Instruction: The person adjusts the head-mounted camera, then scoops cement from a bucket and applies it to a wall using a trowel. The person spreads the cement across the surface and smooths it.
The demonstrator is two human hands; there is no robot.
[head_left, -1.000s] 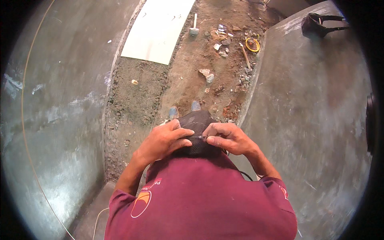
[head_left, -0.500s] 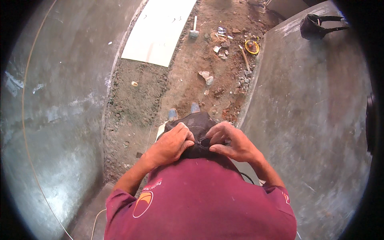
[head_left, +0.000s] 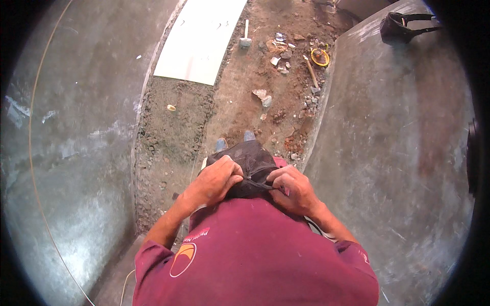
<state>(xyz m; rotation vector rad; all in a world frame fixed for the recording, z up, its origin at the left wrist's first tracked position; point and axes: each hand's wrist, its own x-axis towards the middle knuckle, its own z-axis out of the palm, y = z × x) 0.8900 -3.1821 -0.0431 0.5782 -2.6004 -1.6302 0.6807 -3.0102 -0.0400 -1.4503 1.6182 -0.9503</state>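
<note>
A dark mesh bag [head_left: 244, 153] is held against the front of my maroon shirt, just above my shoes. My left hand [head_left: 220, 177] pinches its edge near the middle, where a small zipper-like seam shows. On the other side my right hand [head_left: 295, 189] grips the bag's right edge, fingers curled around the black fabric. A short stretch of dark cloth runs between the two hands. What is inside the bag is hidden.
Ahead on the dirt lie a white board [head_left: 199, 43], a mallet [head_left: 245, 40], a hammer [head_left: 311, 75], a yellow ring-shaped item [head_left: 320, 57] and rubble [head_left: 263, 97]. A black handled bag [head_left: 395, 30] rests on the grey slab [head_left: 388, 127] at right. A cord [head_left: 30, 127] runs along the left slab.
My right hand has shifted slightly right and down, drawing the bag's edge tauter between the hands. A bit of maroon cloth now shows beside the bag. My left hand stays nearly in place.
</note>
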